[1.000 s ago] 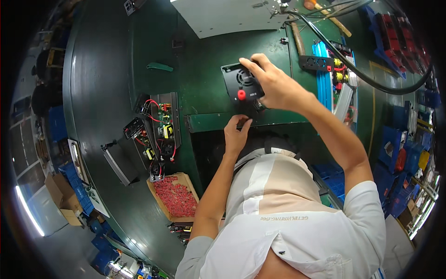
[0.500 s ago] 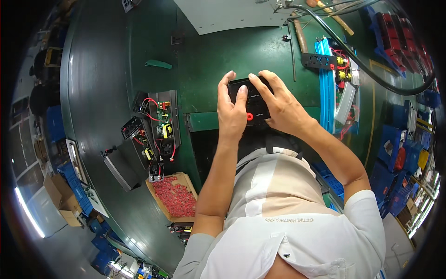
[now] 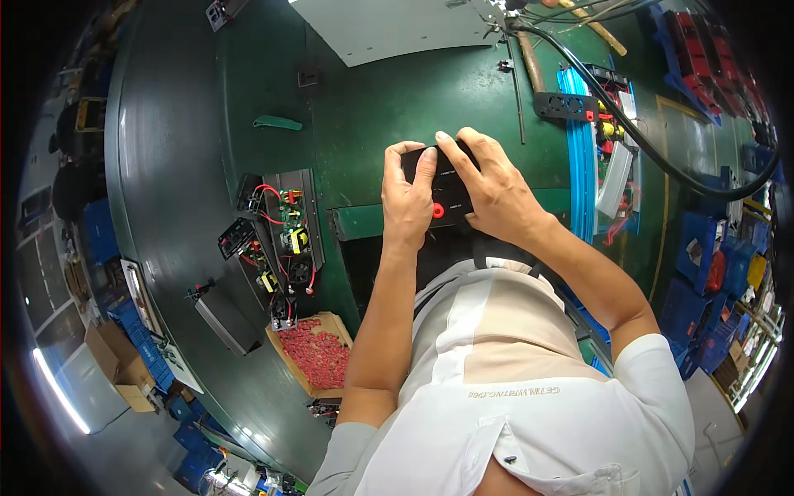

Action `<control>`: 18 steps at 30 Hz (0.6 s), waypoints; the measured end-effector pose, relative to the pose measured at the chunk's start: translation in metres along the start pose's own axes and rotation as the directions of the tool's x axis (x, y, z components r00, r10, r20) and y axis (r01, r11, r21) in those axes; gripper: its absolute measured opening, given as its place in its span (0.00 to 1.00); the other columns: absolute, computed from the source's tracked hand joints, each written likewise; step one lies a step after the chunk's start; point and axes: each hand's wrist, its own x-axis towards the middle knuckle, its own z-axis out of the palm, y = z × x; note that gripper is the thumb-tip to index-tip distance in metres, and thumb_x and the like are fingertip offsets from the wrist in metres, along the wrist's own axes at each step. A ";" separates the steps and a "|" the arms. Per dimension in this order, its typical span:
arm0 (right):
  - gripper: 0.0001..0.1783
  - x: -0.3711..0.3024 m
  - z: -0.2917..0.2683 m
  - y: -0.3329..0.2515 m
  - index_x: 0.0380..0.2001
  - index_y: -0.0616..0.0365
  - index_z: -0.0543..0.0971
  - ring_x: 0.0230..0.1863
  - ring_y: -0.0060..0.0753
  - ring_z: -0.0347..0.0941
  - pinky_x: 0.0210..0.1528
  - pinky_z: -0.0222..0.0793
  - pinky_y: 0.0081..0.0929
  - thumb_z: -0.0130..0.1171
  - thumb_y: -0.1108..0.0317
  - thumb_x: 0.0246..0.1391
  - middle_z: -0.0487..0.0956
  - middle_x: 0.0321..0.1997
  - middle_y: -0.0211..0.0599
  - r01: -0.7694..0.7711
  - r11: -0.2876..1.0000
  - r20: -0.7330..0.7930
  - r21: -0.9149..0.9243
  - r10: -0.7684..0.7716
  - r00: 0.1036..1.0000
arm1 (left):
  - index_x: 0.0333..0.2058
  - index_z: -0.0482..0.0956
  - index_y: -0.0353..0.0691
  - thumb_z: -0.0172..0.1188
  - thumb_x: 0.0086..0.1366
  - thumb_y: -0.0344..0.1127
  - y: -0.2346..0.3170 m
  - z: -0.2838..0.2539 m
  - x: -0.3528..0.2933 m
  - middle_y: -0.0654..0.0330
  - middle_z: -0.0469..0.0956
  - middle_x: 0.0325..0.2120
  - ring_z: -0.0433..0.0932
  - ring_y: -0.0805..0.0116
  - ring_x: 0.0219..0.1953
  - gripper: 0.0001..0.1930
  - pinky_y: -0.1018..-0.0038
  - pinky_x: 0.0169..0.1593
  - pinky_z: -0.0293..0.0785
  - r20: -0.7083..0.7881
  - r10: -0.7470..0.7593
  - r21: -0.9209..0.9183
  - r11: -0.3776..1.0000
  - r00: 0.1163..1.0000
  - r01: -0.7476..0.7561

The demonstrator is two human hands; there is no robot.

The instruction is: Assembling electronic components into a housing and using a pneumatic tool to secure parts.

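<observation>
A black panel (image 3: 451,192) with a round red ring near its lower left is held between both hands, above the near edge of the green bench. My left hand (image 3: 405,194) grips its left side, with the thumb laid on the face and the fingers over the far edge. My right hand (image 3: 496,188) is closed on its right side and far edge; some fingertips are hidden behind the panel. Left of the hands lie opened circuit assemblies (image 3: 289,236) with red wires and yellow-wrapped parts. Beside them is a cardboard tray (image 3: 346,331) of small red pieces.
A blue metal housing (image 3: 581,190) with electronics stands at the right, a black fan plate (image 3: 566,106) on it. A thick black cable (image 3: 653,136) arches over that side. A pale metal box (image 3: 397,37) is at the back; a green strip (image 3: 277,122) and a grey housing (image 3: 223,321) lie left.
My left fingers have bent down onto the panel's far edge, and the left thumb has moved up toward that edge. Both hands stay on the panel, slightly farther left in view.
</observation>
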 end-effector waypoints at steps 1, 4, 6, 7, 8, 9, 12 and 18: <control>0.67 0.000 0.000 0.000 0.73 0.55 0.59 0.66 0.63 0.63 0.68 0.66 0.49 0.77 0.80 0.22 0.62 0.65 0.52 -0.005 1.000 -0.003 0.002 0.005 1.000 | 0.48 0.74 0.40 0.63 0.73 0.38 0.002 0.001 0.001 0.60 0.77 0.41 0.77 0.75 0.41 0.12 0.76 0.45 0.77 0.025 -0.039 -0.053 0.998 0.999 0.040; 0.66 0.000 -0.001 0.001 0.73 0.56 0.59 0.65 0.63 0.64 0.68 0.67 0.49 0.77 0.80 0.23 0.63 0.64 0.53 -0.016 1.000 -0.003 0.005 0.016 1.000 | 0.47 0.74 0.40 0.66 0.70 0.36 0.008 0.006 -0.003 0.60 0.78 0.39 0.78 0.77 0.38 0.13 0.78 0.40 0.78 0.047 -0.063 -0.017 0.998 0.997 0.064; 0.65 0.001 -0.002 0.001 0.72 0.56 0.60 0.65 0.63 0.64 0.68 0.67 0.49 0.76 0.80 0.23 0.63 0.64 0.53 -0.025 1.000 -0.001 0.006 0.025 1.000 | 0.47 0.74 0.40 0.67 0.69 0.36 0.011 0.007 -0.002 0.60 0.78 0.39 0.78 0.77 0.39 0.14 0.77 0.41 0.78 0.053 -0.073 -0.045 0.996 0.996 0.076; 0.61 0.002 -0.003 0.000 0.72 0.57 0.61 0.63 0.62 0.65 0.62 0.71 0.47 0.74 0.81 0.27 0.63 0.62 0.52 -0.007 1.000 -0.018 -0.007 0.006 1.000 | 0.47 0.74 0.40 0.68 0.69 0.35 0.011 0.007 -0.002 0.61 0.78 0.39 0.79 0.76 0.39 0.14 0.77 0.42 0.79 0.055 -0.080 -0.074 0.994 0.995 0.084; 0.57 0.003 -0.004 0.000 0.71 0.58 0.62 0.61 0.61 0.66 0.57 0.76 0.46 0.71 0.83 0.31 0.63 0.61 0.51 0.011 1.000 -0.035 -0.020 -0.012 0.999 | 0.47 0.74 0.40 0.68 0.69 0.35 0.011 0.008 -0.002 0.61 0.78 0.39 0.79 0.76 0.39 0.14 0.77 0.42 0.79 0.060 -0.085 -0.073 0.993 0.995 0.089; 0.57 0.003 -0.004 -0.001 0.71 0.58 0.62 0.61 0.61 0.66 0.57 0.76 0.46 0.71 0.83 0.31 0.63 0.61 0.51 0.005 1.000 -0.034 -0.021 -0.005 0.999 | 0.47 0.74 0.40 0.68 0.69 0.36 0.010 0.008 -0.001 0.61 0.78 0.39 0.79 0.76 0.39 0.14 0.77 0.42 0.79 0.050 -0.067 -0.082 0.994 0.996 0.071; 0.53 0.004 -0.006 -0.003 0.70 0.59 0.63 0.61 0.61 0.66 0.56 0.76 0.46 0.68 0.84 0.35 0.63 0.61 0.52 0.011 1.000 -0.062 -0.006 -0.012 0.998 | 0.47 0.74 0.40 0.68 0.69 0.35 0.008 0.008 0.000 0.62 0.78 0.39 0.79 0.76 0.39 0.14 0.77 0.42 0.79 0.046 -0.034 -0.084 0.996 0.998 0.037; 0.61 0.002 -0.003 -0.002 0.71 0.57 0.62 0.64 0.64 0.65 0.65 0.69 0.49 0.74 0.81 0.26 0.63 0.62 0.54 -0.024 0.999 -0.022 -0.026 0.023 0.999 | 0.47 0.74 0.40 0.66 0.70 0.34 0.003 0.007 0.002 0.62 0.77 0.39 0.78 0.76 0.39 0.13 0.77 0.43 0.79 0.061 0.018 -0.062 0.998 0.998 -0.014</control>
